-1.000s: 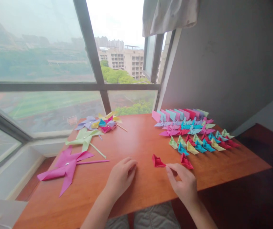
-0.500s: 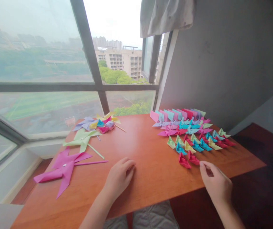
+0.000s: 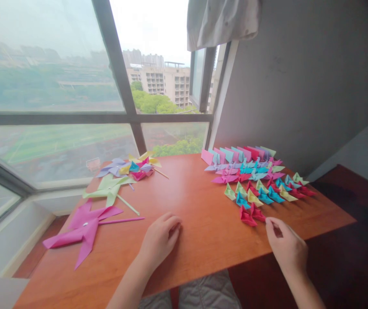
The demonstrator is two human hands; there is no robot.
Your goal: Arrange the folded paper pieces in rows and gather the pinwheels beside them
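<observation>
My right hand [image 3: 287, 245] has thumb and forefinger pinched at the near right tip of a red paper boat [image 3: 257, 213]. This boat stands against another red paper boat [image 3: 247, 216] on its left. Behind these two, several rows of folded boats in green, blue, yellow and red line the table, including a yellow paper boat [image 3: 253, 198] and a blue paper boat [image 3: 241, 200]. My left hand [image 3: 161, 236] rests on the wooden table [image 3: 199, 240] with its fingers curled and nothing visible in them.
On the left lie a magenta paper pinwheel [image 3: 89, 224], a green pinwheel [image 3: 109, 189] and smaller purple and yellow ones. Folded paper cranes [image 3: 227, 176] and a row of upright paper cards [image 3: 232, 154] stand at the back right. Windows [image 3: 55, 150] border the table.
My right hand has shifted slightly left, and the red boat at its fingertips has moved closer to the other red boat. My left hand has stayed in place.
</observation>
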